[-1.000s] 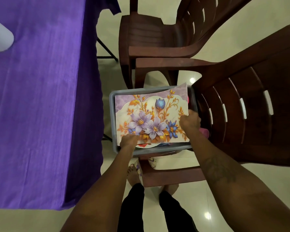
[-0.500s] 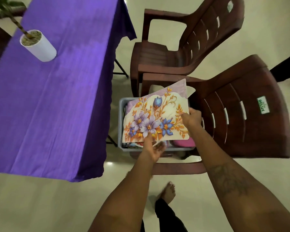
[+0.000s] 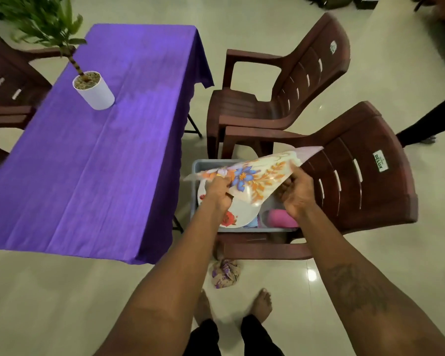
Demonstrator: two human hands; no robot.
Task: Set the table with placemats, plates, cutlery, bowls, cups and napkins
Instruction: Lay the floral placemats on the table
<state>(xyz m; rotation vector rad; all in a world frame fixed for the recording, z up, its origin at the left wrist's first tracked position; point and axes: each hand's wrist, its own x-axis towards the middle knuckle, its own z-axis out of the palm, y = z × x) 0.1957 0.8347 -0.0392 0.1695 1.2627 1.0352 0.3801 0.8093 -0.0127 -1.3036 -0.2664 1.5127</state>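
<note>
the left hand (image 3: pixel 217 190) pinches the left edge of the floral placemat (image 3: pixel 254 176), with the fingers closed on it. the right hand (image 3: pixel 297 195) grips the right edge of the same placemat, fingers curled under it. the placemat is held tilted in the air, just above the grey tub (image 3: pixel 203 164), which stands on the seat of the near brown chair (image 3: pixel 357 176). inside the tub lie a white plate (image 3: pixel 238 213) with a red flower and a pink thing (image 3: pixel 280 218). at the left is the table (image 3: pixel 88 163) under a purple cloth, and on it a white plant pot (image 3: pixel 94 89). a second brown chair (image 3: pixel 280 98) stands behind the first. a crumpled wrapper (image 3: pixel 225 274) lies on the floor near the bare feet.
</note>
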